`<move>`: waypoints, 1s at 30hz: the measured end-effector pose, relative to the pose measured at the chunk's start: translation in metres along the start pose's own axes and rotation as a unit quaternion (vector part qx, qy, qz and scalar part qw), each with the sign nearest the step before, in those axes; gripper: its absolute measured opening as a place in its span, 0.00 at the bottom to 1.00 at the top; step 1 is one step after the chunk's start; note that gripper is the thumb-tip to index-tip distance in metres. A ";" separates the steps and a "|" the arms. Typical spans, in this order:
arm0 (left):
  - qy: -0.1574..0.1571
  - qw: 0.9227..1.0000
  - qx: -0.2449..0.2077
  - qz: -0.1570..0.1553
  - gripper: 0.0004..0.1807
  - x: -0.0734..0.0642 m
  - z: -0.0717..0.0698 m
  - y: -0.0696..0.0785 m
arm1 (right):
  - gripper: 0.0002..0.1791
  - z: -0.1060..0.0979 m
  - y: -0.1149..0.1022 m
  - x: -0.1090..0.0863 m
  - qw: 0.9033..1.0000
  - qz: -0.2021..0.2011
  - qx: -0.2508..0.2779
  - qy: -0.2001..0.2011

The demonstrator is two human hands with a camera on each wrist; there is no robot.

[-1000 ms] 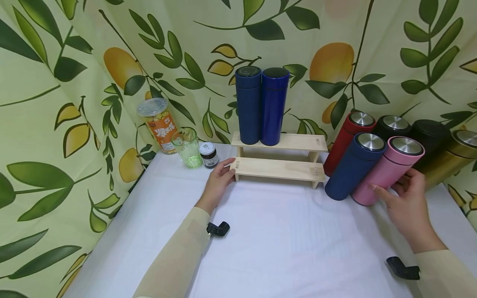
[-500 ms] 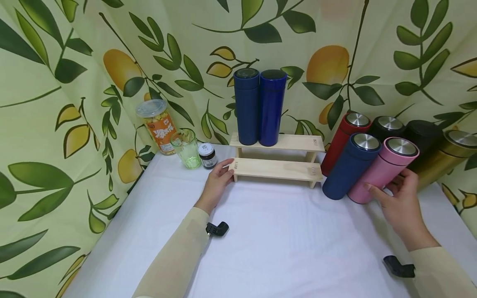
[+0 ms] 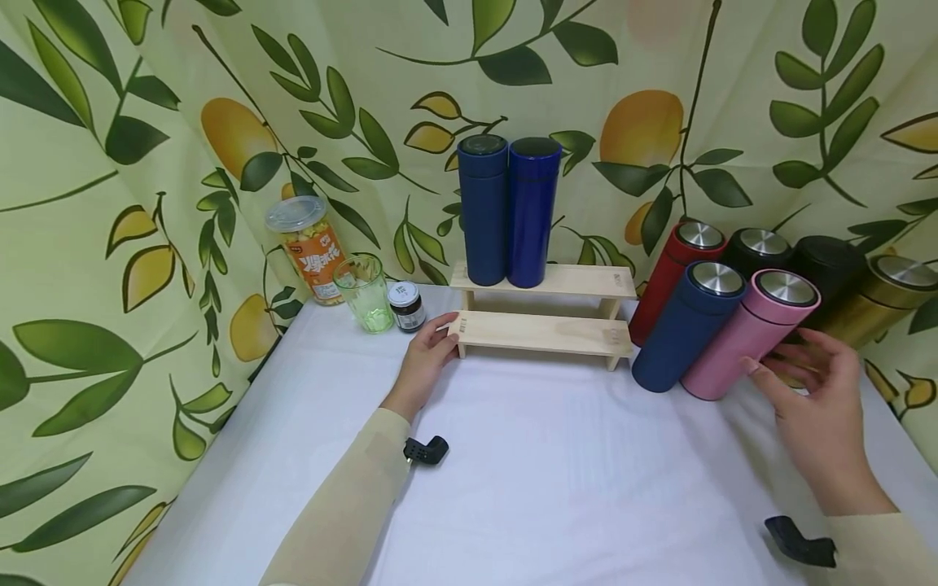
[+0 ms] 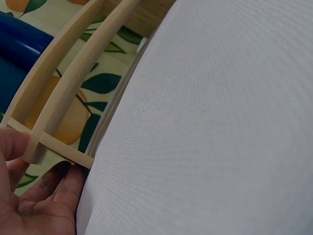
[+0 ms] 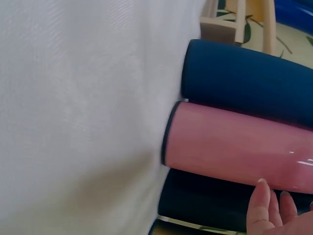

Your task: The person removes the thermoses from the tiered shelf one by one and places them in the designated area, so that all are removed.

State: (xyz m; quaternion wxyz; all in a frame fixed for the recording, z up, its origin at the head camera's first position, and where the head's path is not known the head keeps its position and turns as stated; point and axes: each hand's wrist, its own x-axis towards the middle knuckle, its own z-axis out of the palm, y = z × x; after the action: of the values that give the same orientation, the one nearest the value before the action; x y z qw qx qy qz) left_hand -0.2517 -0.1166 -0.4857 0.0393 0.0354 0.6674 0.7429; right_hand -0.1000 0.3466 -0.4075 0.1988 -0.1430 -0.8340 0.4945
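Observation:
At the left end of the lower step of a two-tier wooden stand (image 3: 542, 334), my left hand (image 3: 421, 362) grips the board, its thumb on top (image 4: 12, 144). On the upper step stand a matte dark blue thermos (image 3: 484, 220) and a glossy blue one (image 3: 531, 220). My right hand (image 3: 824, 407) is beside a pink thermos (image 3: 736, 350) with a steel lid, fingers spread and loosely bent, thumb tip at its side. In the right wrist view its fingertips (image 5: 261, 196) overlap the pink thermos's edge and a dark bottle (image 5: 210, 198). Left of the pink one stands a blue thermos (image 3: 685, 334).
Behind these are a red thermos (image 3: 663, 293), two black ones, one of them steel-lidded (image 3: 762, 240), and a gold one (image 3: 865, 305). At the back left stand a popcorn jar (image 3: 317, 256), a green glass (image 3: 366, 301) and a small dark jar (image 3: 407, 309). A patterned curtain (image 3: 352, 49) surrounds the white table.
My right hand has loosened from the pink thermos and shifted a little to the right, its fingers spreading. My left hand stays on the stand; the thermoses hold their places.

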 end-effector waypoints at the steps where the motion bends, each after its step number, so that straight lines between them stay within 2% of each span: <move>1: 0.001 1.000 0.000 0.001 0.24 0.000 0.000 0.000 | 0.44 0.000 -0.002 -0.001 1.000 -0.001 0.002 0.006; 5: 0.003 1.000 0.003 0.001 0.24 0.000 -0.001 0.000 | 0.40 0.001 -0.007 -0.009 1.000 -0.011 0.014 0.017; 8: 0.003 1.000 0.002 0.002 0.24 0.000 -0.002 0.000 | 0.38 0.006 -0.009 -0.014 0.999 -0.034 0.030 0.012; 15: 0.003 1.000 0.001 0.002 0.24 0.000 -0.003 -0.001 | 0.36 0.028 -0.019 -0.028 0.992 -0.112 0.051 -0.035; 19: 0.002 1.000 0.001 0.003 0.24 0.000 -0.003 -0.001 | 0.31 0.042 -0.029 -0.033 0.983 -0.158 0.066 -0.069; 23: -0.001 1.000 0.006 0.000 0.24 -0.001 -0.002 0.000 | 0.28 0.053 -0.039 -0.035 0.972 -0.187 0.098 -0.099; 30: -0.010 1.000 -0.002 0.001 0.25 -0.001 -0.001 0.001 | 0.23 0.071 -0.051 -0.027 0.952 -0.189 0.188 -0.149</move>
State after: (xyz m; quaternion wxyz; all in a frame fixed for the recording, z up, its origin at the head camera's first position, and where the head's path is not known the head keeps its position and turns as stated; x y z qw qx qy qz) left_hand -0.2512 -0.1175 -0.4848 0.0456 0.0438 0.6656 0.7436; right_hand -0.1116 0.2565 -0.3986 0.1858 0.1325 -0.7581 0.6109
